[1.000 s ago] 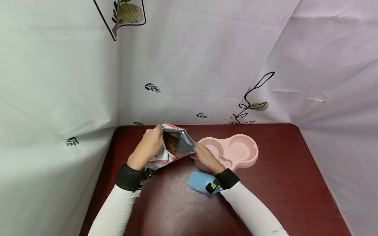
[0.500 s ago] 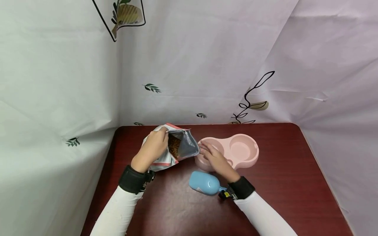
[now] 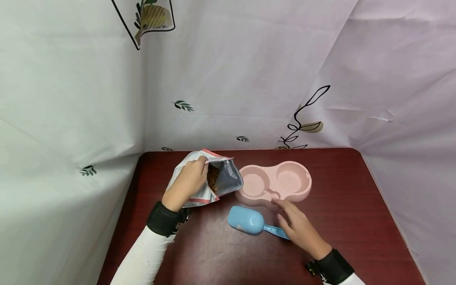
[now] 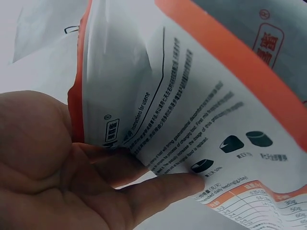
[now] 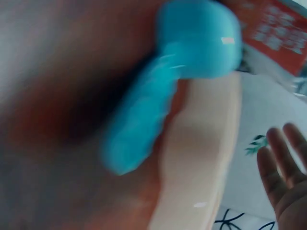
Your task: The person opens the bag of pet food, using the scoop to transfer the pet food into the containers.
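My left hand (image 3: 189, 180) grips the rim of a pet food bag (image 3: 196, 200), which leans with its mouth toward the right. Brown kibble (image 3: 213, 178) shows inside, against the silvery lining. Printed feeding text on the bag (image 4: 192, 96) fills the left wrist view, with the fingers (image 4: 158, 194) against it. My right hand (image 3: 303, 229) holds nothing; its fingers are spread just right of a blue scoop (image 3: 246, 220). That scoop lies bowl-down on the table, handle to the right. In the blurred right wrist view the scoop's handle (image 5: 136, 120) is apart from the fingers (image 5: 271, 175).
A pink double pet bowl (image 3: 273, 174) stands behind the scoop, close to the bag's mouth. The dark red table (image 3: 342, 206) extends to the right and front. A pale patterned cloth (image 3: 228, 79) hangs behind it.
My right hand has let go of the bag's edge and moved right and toward me, uncovering the bowl and the scoop's handle. The left hand and bag have shifted slightly right.
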